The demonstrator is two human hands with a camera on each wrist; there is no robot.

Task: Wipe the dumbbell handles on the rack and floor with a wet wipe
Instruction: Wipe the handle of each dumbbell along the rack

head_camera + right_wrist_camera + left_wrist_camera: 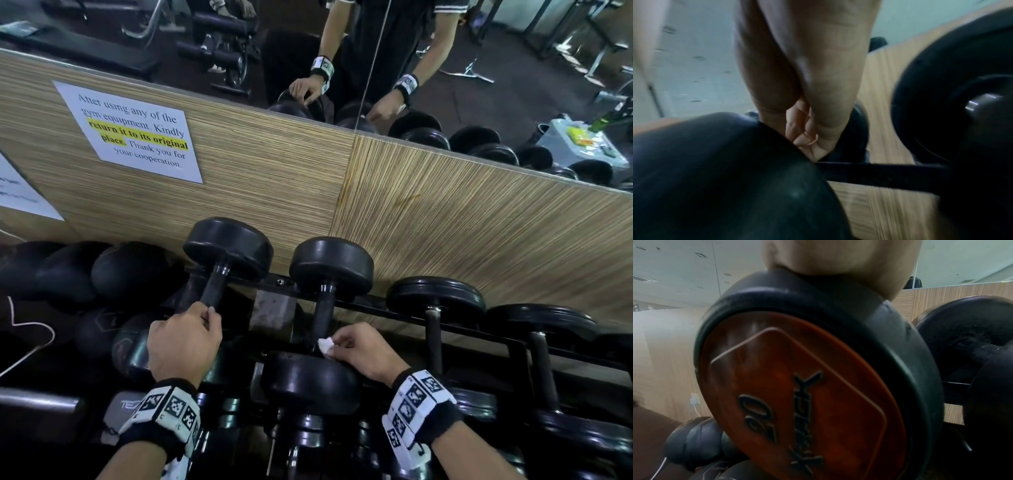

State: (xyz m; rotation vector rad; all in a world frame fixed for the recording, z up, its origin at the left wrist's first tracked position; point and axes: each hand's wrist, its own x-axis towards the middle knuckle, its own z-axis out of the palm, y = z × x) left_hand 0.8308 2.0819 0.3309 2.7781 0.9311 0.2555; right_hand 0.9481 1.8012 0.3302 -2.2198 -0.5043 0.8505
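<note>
Black rubber-headed dumbbell (327,294) lies on the rack (394,305). My right grip (359,351) pinches the crumpled white wipe (325,346) against its dark handle; my left grip (183,342) curls round the neighbouring knurled handle (214,289).

A striped wood-grain wall panel (445,212) runs beneath a wide mirror (513,85). A printed notice (133,132) is stuck on the panel. The mirror reflects dark flooring and a black bench (78,48).

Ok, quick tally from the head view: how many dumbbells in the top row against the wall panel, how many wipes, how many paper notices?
dumbbell: 4
wipe: 1
notice: 2
Total: 7
</note>
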